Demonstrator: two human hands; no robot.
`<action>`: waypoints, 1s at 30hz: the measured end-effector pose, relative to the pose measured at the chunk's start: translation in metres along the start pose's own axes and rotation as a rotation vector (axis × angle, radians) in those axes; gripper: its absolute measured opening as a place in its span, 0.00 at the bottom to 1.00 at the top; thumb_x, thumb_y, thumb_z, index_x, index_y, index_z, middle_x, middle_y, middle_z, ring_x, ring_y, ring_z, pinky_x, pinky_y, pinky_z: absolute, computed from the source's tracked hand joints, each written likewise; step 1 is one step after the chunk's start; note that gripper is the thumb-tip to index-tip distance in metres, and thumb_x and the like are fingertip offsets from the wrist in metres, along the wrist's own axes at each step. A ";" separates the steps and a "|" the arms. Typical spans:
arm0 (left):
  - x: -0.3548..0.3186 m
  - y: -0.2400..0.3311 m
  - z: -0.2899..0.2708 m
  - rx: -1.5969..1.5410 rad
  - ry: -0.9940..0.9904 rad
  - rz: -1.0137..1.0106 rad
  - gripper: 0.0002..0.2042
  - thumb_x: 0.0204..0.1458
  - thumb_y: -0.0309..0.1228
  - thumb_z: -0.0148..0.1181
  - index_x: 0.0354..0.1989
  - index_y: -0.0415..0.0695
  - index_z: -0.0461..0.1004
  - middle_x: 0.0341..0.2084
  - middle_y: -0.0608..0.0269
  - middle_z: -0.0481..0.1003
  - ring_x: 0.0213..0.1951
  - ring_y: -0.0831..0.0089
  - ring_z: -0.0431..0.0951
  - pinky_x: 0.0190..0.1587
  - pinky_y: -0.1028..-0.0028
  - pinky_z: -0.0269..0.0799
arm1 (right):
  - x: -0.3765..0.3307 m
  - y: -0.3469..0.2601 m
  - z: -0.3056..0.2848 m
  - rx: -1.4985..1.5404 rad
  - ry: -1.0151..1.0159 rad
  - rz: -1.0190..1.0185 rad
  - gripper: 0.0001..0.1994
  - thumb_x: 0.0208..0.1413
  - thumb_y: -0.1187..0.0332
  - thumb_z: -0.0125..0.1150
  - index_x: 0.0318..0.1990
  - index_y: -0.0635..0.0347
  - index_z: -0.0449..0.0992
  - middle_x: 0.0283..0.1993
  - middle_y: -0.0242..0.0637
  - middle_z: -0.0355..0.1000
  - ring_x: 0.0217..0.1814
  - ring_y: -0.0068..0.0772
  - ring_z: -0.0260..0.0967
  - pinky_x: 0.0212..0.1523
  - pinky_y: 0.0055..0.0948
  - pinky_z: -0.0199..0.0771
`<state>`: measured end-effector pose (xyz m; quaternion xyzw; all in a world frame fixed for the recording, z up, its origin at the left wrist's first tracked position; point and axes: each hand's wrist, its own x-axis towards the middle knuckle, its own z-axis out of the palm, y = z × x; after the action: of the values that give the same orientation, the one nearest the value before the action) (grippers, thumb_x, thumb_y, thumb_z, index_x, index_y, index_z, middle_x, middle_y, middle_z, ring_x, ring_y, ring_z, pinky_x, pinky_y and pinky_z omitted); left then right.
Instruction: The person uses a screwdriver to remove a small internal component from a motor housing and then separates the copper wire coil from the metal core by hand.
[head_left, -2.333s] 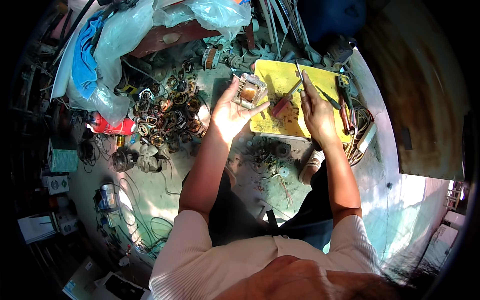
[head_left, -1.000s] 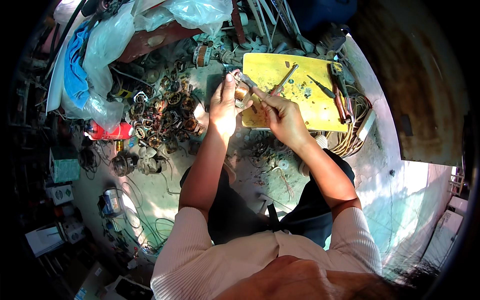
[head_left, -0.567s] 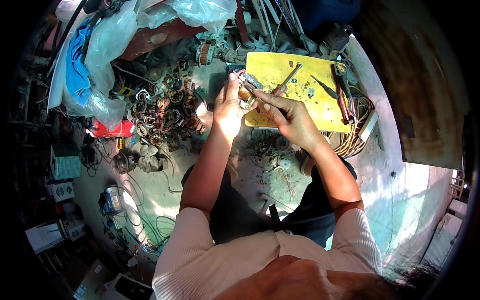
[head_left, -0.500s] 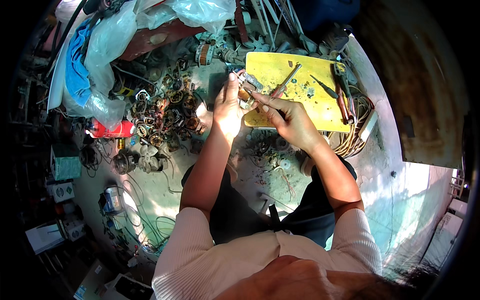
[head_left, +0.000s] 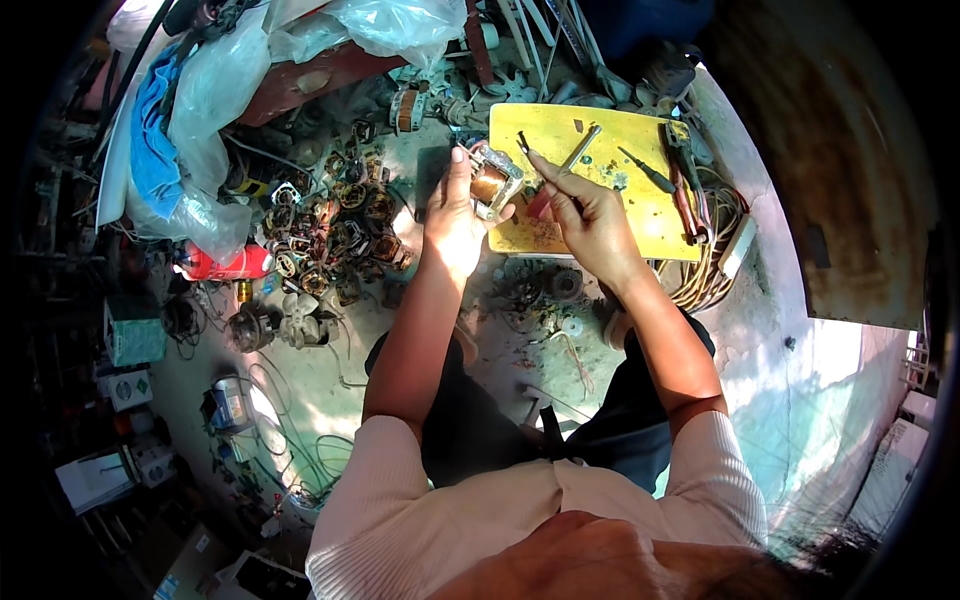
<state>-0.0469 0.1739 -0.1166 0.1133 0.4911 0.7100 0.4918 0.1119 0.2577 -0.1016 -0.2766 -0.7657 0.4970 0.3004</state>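
Observation:
My left hand (head_left: 453, 222) is wrapped round a small motor (head_left: 490, 183) with a copper winding in a grey metal frame. Its thumb lies along the near left side. Just right of the motor, my right hand (head_left: 592, 222) pinches a small slim dark-tipped piece (head_left: 523, 143), whose exact kind is unclear. That piece is apart from the motor, over a yellow board (head_left: 510, 120). On the board, partly hidden by my right hand, lies a screwdriver (head_left: 582, 148) with a long metal shaft and reddish handle. A thinner dark screwdriver (head_left: 650, 172) and red-handled pliers (head_left: 681, 190) lie farther right.
A heap of old motor cores (head_left: 335, 220) covers the floor at left. Nearby are a red bottle-like container (head_left: 225, 262) and a clear plastic bag (head_left: 215, 115). Coiled cable (head_left: 705, 285) lies right of the board. Loose parts (head_left: 540, 290) sit between my feet.
My right hand has drawn back from the motor, and the small dark-tipped piece now shows at its fingertips. The motor has turned slightly, showing more of its copper winding.

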 end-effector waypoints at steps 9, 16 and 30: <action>0.002 0.002 -0.004 0.021 -0.042 0.013 0.27 0.59 0.58 0.48 0.58 0.52 0.68 0.46 0.69 0.74 0.44 0.76 0.76 0.43 0.68 0.75 | -0.007 -0.006 -0.001 -0.036 -0.163 -0.022 0.17 0.61 0.75 0.53 0.57 0.51 0.75 0.38 0.45 0.79 0.32 0.32 0.74 0.42 0.26 0.73; 0.002 -0.001 -0.001 0.125 -0.016 0.030 0.29 0.59 0.59 0.48 0.59 0.51 0.67 0.47 0.68 0.74 0.47 0.75 0.74 0.47 0.63 0.73 | -0.010 -0.012 0.002 -0.142 -0.229 -0.133 0.20 0.60 0.80 0.51 0.59 0.53 0.73 0.39 0.42 0.78 0.34 0.27 0.70 0.44 0.25 0.72; -0.007 0.004 0.005 0.169 -0.046 0.030 0.32 0.60 0.58 0.48 0.60 0.41 0.66 0.41 0.65 0.76 0.37 0.78 0.77 0.34 0.74 0.79 | 0.007 -0.001 -0.021 0.138 -0.038 0.016 0.20 0.63 0.76 0.50 0.62 0.55 0.70 0.30 0.29 0.71 0.31 0.17 0.60 0.38 0.18 0.67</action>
<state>-0.0427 0.1709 -0.1090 0.1779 0.5360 0.6705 0.4810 0.1228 0.2751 -0.0921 -0.2517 -0.7330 0.5561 0.3002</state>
